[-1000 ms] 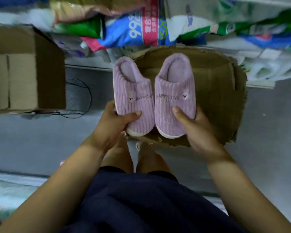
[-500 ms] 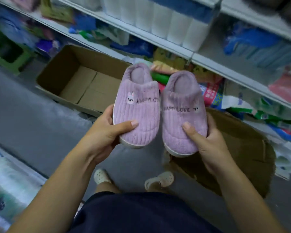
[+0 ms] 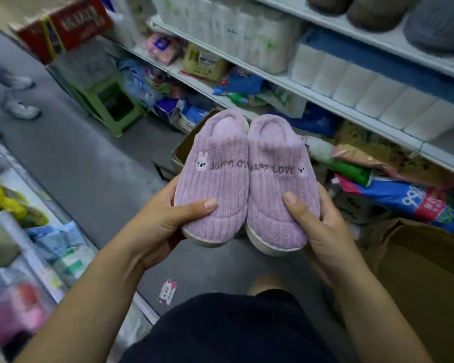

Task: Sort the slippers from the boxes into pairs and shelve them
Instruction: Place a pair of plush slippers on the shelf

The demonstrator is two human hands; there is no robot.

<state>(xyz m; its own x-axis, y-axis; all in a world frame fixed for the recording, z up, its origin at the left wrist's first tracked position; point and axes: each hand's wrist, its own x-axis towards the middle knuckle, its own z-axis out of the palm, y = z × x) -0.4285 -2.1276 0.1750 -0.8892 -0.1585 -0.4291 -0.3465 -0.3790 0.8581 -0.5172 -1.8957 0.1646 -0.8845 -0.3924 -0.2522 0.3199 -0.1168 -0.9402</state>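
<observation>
Centre of frame: left hand (image 3: 157,226) grips the left lilac slipper (image 3: 215,179), right hand (image 3: 325,237) grips the right lilac slipper (image 3: 278,189), fingers (image 3: 325,205) wrapped round the toe ends, thumbs on top. Risk: with a toe-only grip, a heel may tip and drop during shelving.

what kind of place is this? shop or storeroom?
Probably a small shop aisle: shelves stocked with wrapped tissue packs, grey slippers on the top shelf, and an open cardboard box on the floor.
</observation>
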